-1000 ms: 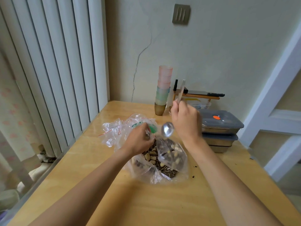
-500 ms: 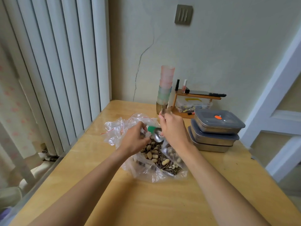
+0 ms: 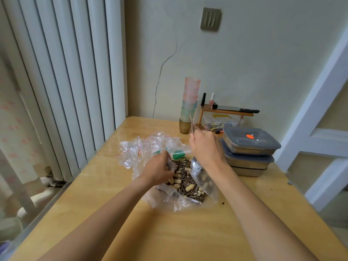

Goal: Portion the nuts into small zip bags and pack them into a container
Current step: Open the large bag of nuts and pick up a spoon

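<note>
Nuts (image 3: 185,180), a mix of striped sunflower seeds and pale peanuts, sit in a big clear plastic bag (image 3: 188,201) that's spread open in the middle of the wooden table (image 3: 169,232). Left hand (image 3: 159,169) is curled at the bag's left edge, fingers pinching a small zip bag (image 3: 170,165) right over the nuts; it's so crumpled and see-through I can barely make out its shape. Right hand (image 3: 204,147) is wrapped tight around the handle of a metal spoon (image 3: 192,124), handle tip poking up past the knuckles toward the wall. The bowl end is hidden behind the hand, so no idea if there's anything in it.

Behind the big bag there's a pile of empty zip bags (image 3: 143,147) with red seal strips, plus something green (image 3: 178,154) showing through the plastic. Three steel containers with grey lids (image 3: 250,147) are stacked to the right, just beside the right wrist, top one with an orange dot on the lid. Back by the wall: a stack of pastel cups (image 3: 189,104) and a little wooden shelf (image 3: 226,113) with small bottles on it and a clear box underneath.
</note>
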{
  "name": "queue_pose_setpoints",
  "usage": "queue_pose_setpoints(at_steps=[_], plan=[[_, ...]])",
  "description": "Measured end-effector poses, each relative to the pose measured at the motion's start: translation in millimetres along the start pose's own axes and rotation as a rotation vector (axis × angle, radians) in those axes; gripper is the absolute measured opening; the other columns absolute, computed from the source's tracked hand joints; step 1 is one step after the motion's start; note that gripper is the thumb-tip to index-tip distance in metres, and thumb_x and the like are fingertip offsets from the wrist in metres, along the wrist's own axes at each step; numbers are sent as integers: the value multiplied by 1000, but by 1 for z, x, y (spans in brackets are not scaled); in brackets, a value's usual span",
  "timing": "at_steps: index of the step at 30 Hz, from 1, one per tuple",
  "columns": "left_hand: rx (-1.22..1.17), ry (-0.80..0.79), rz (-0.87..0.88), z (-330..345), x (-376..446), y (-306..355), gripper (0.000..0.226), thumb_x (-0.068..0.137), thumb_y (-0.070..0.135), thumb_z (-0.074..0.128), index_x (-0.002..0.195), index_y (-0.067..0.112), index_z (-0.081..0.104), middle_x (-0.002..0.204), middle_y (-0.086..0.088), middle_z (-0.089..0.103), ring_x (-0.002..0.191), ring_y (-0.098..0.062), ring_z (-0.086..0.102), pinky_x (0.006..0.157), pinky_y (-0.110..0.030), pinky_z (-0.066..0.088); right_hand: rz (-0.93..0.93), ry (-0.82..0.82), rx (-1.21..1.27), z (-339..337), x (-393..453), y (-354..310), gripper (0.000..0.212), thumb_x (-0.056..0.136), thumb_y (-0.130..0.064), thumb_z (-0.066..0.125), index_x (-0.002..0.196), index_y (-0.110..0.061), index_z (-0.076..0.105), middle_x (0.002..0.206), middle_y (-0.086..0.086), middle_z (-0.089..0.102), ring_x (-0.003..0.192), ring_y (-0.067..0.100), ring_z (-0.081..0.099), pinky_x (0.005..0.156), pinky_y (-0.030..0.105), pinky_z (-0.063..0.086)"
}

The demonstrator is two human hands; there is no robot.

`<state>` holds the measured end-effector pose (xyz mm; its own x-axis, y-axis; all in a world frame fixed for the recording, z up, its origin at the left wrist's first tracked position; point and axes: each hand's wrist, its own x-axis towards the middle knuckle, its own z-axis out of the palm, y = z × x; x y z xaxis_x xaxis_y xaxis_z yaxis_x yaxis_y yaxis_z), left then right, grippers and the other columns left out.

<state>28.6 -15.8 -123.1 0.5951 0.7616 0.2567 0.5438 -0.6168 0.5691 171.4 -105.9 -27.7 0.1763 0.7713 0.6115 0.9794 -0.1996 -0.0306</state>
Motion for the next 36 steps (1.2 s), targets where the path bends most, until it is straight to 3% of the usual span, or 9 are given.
queue_pose_setpoints(at_steps=[4,8,13,16,19,24,26,33,36], plan=[[-9,-19,-34,-2,0,-3,32,87,26,65,112,15,48,96,-5,69,84,-22,66,73,-46,57,-31,-45,-10,3,9,-4,19,104,-13,48,101,-5,65,85,17,71,79,34,70,66,39,58],[-2,-34,-48,-3,-1,-4,36,86,24,67,114,14,47,96,-6,69,84,-23,66,74,-47,57,15,-92,82,7,11,-5,29,107,-20,44,102,-4,67,87,18,67,78,31,63,61,31,43],[14,-36,-49,-3,0,-4,36,86,21,66,115,13,46,96,-8,68,85,-26,64,74,-46,55,98,-83,228,20,2,-13,31,108,-21,39,93,-4,60,81,16,67,63,29,70,57,43,60],[21,-39,-47,-4,-1,-5,38,85,22,68,114,12,46,93,-7,67,84,-25,63,72,-43,54,186,-143,396,25,-5,-15,33,109,-19,38,94,0,61,68,10,66,52,19,70,53,41,60],[13,-14,-35,-4,-3,-6,33,87,20,66,112,10,48,90,-7,69,83,-24,62,70,-40,51,295,-138,554,28,-11,-13,31,111,-19,38,97,-3,62,61,8,66,44,7,66,44,26,56],[-54,57,11,-8,-6,-5,31,87,13,68,113,8,51,81,2,60,71,-12,54,58,-21,39,639,-154,884,40,-18,6,29,109,-18,46,98,2,64,65,13,72,52,21,73,47,26,58],[-70,66,31,-8,-7,-2,30,86,10,68,112,7,52,83,-2,62,73,-16,55,61,-25,41,708,-171,962,44,-22,10,30,108,-17,46,97,4,64,63,14,73,55,26,74,49,28,59],[-94,118,49,-9,-8,-2,25,89,16,67,108,12,51,84,-4,66,74,-17,58,67,-38,48,763,-94,860,40,-18,24,30,108,-22,43,93,-5,63,57,7,72,52,25,72,58,35,62],[-100,113,24,-7,-7,-3,23,92,17,66,108,11,50,81,-1,69,74,-18,61,66,-36,49,763,-32,813,33,-12,38,32,105,-20,41,91,-3,63,53,6,69,51,27,71,60,40,61]])
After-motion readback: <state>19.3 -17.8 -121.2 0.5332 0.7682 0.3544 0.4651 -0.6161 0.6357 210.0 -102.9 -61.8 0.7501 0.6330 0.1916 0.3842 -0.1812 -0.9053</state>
